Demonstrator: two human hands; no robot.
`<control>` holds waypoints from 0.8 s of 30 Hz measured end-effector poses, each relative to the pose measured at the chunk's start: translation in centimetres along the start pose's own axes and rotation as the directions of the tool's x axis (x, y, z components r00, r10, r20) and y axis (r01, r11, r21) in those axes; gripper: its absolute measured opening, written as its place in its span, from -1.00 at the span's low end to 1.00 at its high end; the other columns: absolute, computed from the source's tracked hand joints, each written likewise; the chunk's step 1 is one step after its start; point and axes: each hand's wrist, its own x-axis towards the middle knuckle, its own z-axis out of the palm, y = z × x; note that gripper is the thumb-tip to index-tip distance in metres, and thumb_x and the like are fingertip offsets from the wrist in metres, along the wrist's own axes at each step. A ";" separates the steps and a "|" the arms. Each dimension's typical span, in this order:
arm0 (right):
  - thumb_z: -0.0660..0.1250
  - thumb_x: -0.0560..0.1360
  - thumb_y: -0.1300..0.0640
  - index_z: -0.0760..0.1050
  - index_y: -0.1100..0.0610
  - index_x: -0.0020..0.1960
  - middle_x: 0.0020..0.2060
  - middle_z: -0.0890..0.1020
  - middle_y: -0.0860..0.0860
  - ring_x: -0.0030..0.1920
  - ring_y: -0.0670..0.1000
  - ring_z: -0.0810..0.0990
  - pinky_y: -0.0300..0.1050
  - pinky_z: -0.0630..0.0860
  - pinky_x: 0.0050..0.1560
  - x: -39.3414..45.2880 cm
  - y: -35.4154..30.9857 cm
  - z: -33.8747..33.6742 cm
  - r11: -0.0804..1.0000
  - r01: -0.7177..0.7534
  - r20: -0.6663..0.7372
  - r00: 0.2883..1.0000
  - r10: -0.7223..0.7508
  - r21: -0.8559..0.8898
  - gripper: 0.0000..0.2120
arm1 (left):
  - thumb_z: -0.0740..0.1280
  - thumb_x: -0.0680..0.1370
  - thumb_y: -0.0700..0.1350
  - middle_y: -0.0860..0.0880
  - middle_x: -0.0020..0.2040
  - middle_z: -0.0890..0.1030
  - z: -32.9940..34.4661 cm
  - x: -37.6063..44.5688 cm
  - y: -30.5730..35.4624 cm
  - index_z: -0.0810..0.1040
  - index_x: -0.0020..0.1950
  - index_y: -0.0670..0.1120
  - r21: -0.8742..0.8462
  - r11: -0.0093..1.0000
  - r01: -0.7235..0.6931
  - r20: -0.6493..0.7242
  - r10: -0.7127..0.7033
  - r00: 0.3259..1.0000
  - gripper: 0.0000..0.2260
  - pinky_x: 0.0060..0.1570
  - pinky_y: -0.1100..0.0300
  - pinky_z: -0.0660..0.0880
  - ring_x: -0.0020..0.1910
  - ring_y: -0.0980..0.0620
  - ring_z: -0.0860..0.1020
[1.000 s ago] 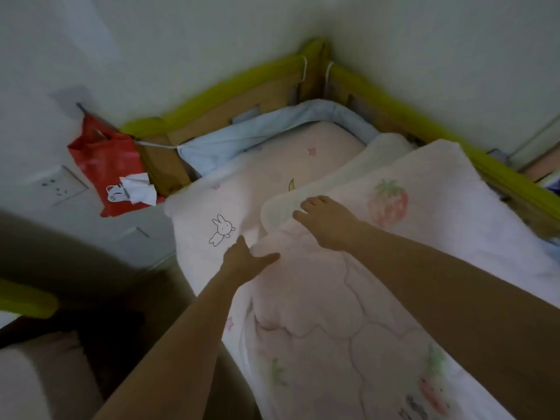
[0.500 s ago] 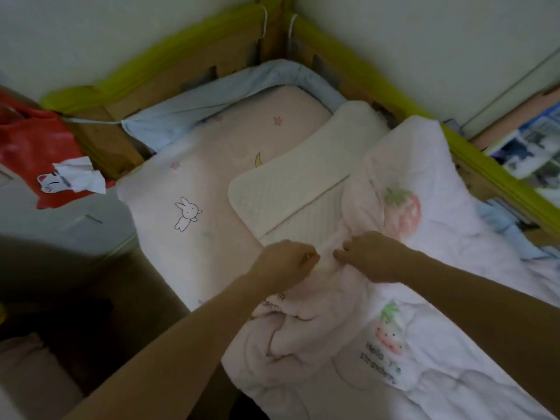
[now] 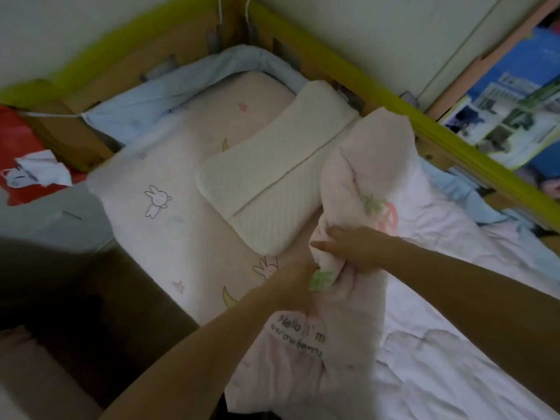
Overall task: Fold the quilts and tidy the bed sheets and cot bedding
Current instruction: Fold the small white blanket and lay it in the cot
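Right now both hands meet just below centre, at about 5 o'clock, on the bunched pink strawberry quilt (image 3: 372,159), which heaps up from there toward 2 o'clock and spreads to the lower right over the pink bunny-print sheet (image 3: 181,207). The right hand (image 3: 354,248) has its fingers curled round a thick fold with the forefinger sticking out toward 9 o'clock. The blurred left hand (image 3: 292,281) grips the cloth just beside it, below the cream pillow (image 3: 272,177).
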 end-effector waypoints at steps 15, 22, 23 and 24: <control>0.12 0.62 0.09 0.40 0.14 0.34 0.18 0.55 0.18 0.14 0.16 0.54 0.01 0.39 0.05 -0.7 -2.1 -24.9 0.958 -0.178 -0.813 0.508 0.284 0.224 -0.68 | 0.52 0.34 0.17 -0.04 0.14 0.59 -18.0 -16.1 0.1 0.53 0.27 -0.08 0.184 0.857 0.482 -0.155 -0.459 0.875 -0.40 0.18 0.10 0.48 0.09 -0.05 0.55; 0.09 0.61 0.21 0.50 0.23 0.09 -0.04 0.60 0.21 -0.03 0.20 0.57 0.03 0.43 -0.13 -1.2 -3.4 -30.2 0.864 -0.280 -0.820 0.291 0.492 0.419 -0.77 | 0.20 0.58 -0.19 -0.17 0.12 0.58 -24.7 -24.2 -1.8 0.54 0.19 -0.16 -0.091 0.597 0.797 -0.803 -0.518 0.296 -0.77 -0.02 0.05 0.47 0.10 -0.17 0.57; 0.13 0.61 0.13 0.51 0.24 0.03 -0.10 0.59 0.21 -0.07 0.22 0.57 0.03 0.44 -0.13 -1.2 -3.6 -30.5 0.857 -0.270 -0.774 0.371 0.513 0.439 -0.77 | 0.21 0.56 -0.19 -0.17 0.13 0.58 -25.8 -24.8 -2.0 0.54 0.19 -0.16 -0.132 0.604 0.786 -0.820 -0.512 0.256 -0.76 -0.02 0.04 0.47 0.11 -0.18 0.56; 0.14 0.62 0.02 0.51 0.26 -0.06 -0.18 0.57 0.20 -0.14 0.24 0.55 0.06 0.47 -0.12 -0.3 -4.9 -30.8 0.846 -0.236 -0.719 0.448 0.531 0.477 -0.67 | 0.20 0.55 -0.17 -0.17 0.14 0.57 -26.5 -24.9 -1.9 0.54 0.20 -0.14 -0.153 0.622 0.768 -0.811 -0.523 0.261 -0.74 0.00 0.03 0.48 0.12 -0.18 0.56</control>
